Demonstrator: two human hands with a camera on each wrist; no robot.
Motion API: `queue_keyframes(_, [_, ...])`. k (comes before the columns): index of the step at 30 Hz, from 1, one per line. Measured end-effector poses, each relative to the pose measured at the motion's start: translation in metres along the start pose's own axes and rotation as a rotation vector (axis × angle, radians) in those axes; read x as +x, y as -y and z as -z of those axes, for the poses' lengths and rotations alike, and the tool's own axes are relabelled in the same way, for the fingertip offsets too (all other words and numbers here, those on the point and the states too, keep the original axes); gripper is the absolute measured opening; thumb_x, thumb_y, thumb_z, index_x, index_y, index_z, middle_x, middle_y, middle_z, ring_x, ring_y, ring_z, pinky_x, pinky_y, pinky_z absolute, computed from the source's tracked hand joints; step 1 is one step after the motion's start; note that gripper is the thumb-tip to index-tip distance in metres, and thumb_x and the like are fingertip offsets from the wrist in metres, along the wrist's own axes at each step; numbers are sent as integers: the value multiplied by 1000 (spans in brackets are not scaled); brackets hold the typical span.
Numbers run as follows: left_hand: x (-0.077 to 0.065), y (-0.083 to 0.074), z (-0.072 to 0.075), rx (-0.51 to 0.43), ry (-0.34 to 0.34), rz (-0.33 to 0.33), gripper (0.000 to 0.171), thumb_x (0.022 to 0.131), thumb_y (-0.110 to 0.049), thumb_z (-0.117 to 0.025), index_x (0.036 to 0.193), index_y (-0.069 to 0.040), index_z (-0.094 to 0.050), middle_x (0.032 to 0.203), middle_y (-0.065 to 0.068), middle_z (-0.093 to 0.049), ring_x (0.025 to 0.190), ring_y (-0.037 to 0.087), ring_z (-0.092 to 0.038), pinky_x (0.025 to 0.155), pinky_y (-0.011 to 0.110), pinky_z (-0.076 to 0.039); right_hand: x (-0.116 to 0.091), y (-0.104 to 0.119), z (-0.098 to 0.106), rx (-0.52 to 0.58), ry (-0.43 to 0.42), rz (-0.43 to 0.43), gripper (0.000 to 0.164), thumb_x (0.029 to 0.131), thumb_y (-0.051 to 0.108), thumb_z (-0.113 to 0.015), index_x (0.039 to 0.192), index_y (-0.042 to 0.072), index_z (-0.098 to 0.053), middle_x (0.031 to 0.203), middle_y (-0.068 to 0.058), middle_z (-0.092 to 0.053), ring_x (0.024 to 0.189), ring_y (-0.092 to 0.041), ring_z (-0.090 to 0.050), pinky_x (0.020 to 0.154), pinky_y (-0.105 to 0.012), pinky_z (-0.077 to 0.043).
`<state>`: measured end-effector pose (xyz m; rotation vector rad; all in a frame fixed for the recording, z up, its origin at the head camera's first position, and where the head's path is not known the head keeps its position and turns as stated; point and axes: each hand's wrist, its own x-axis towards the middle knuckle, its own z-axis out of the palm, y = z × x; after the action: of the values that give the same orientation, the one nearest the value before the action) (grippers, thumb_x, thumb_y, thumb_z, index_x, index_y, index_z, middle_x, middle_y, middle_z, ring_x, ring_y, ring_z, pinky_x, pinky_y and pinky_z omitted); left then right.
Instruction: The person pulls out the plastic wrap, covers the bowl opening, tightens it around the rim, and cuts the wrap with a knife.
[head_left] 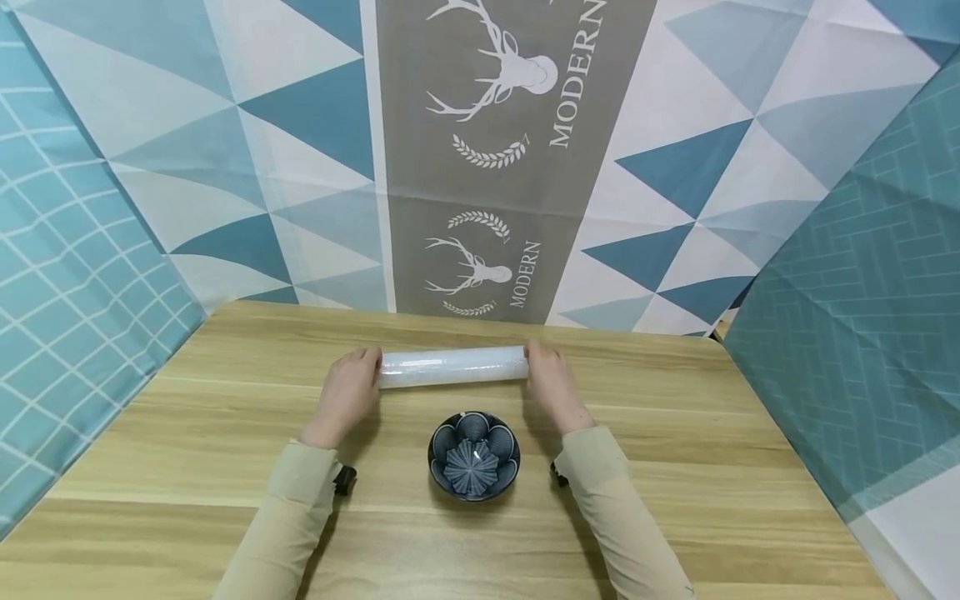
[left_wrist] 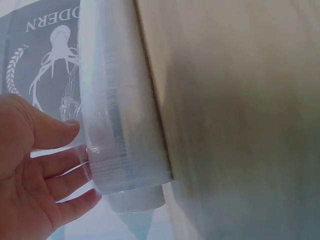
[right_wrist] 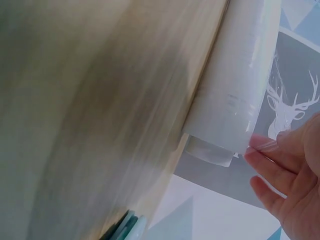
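A roll of clear plastic wrap [head_left: 453, 367] lies crosswise on the wooden table, the end of its core sticking out in both wrist views. At its left end, my left hand [head_left: 351, 385] holds the loose edge of the film, with the thumb on one side and fingers [left_wrist: 70, 182] behind the clear sheet. My right hand [head_left: 551, 382] pinches the film at the other end between thumb and fingertips [right_wrist: 260, 145]. Closer to me, between the forearms, stands a dark blue bowl [head_left: 474, 457] with a petal pattern inside.
The wooden table [head_left: 675, 483] extends to both sides of the arms. Behind it hangs a patterned cloth [head_left: 315, 167] with triangles and deer heads. Teal tiled sheets [head_left: 67, 250] close off the left and right sides.
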<state>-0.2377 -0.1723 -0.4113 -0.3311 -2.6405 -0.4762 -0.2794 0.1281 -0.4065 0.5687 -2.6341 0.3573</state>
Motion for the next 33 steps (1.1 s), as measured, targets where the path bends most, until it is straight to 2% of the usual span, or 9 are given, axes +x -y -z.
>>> queue_keyframes(5, [1, 1, 4, -23, 36, 11, 11, 76, 8, -52, 83, 0, -48, 67, 12, -55, 63, 28, -54, 61, 42, -45, 0, -1, 5, 26, -25, 10, 28, 71, -12, -57, 95, 0, -50, 72, -16, -61, 65, -34, -59, 62, -42, -49])
queue_keyframes(9, [0, 1, 9, -65, 94, 45, 12, 78, 7, -52, 87, 0, -47, 68, 12, -55, 64, 28, -54, 60, 42, -47, 3, -1, 9, 50, 20, -36, 21, 80, -9, -53, 98, 0, -51, 72, -17, -62, 66, -34, -60, 62, -42, -49])
queue_keyframes(11, [0, 1, 11, -86, 125, 60, 12, 79, 6, -51, 89, 0, -46, 69, 12, -55, 65, 28, -55, 60, 42, -47, 4, -2, 11, 55, 39, -56, 24, 81, -9, -52, 102, 1, -52, 77, -17, -64, 69, -34, -61, 64, -42, -50])
queue_keyframes(16, [0, 1, 14, -113, 179, 80, 8, 85, 1, -48, 93, 0, -45, 71, 11, -55, 65, 25, -55, 61, 41, -47, 4, -4, 14, 48, 67, -50, 42, 73, -14, -54, 113, 1, -56, 91, -15, -68, 79, -32, -63, 72, -41, -51])
queue_keyframes(24, [-2, -1, 17, -121, 219, 84, 7, 88, 0, -45, 95, 0, -44, 73, 12, -56, 65, 25, -57, 61, 40, -49, -1, -5, 19, 71, 117, -56, 40, 70, -15, -54, 104, 2, -64, 101, -13, -67, 91, -31, -63, 82, -39, -50])
queue_keyframes(33, [-3, -2, 20, -130, 223, 79, 6, 90, -2, -43, 96, -1, -42, 72, 13, -57, 65, 26, -57, 61, 41, -48, -8, -3, 27, 90, 101, -54, 38, 68, -17, -53, 99, 3, -64, 97, -11, -68, 90, -29, -63, 80, -38, -50])
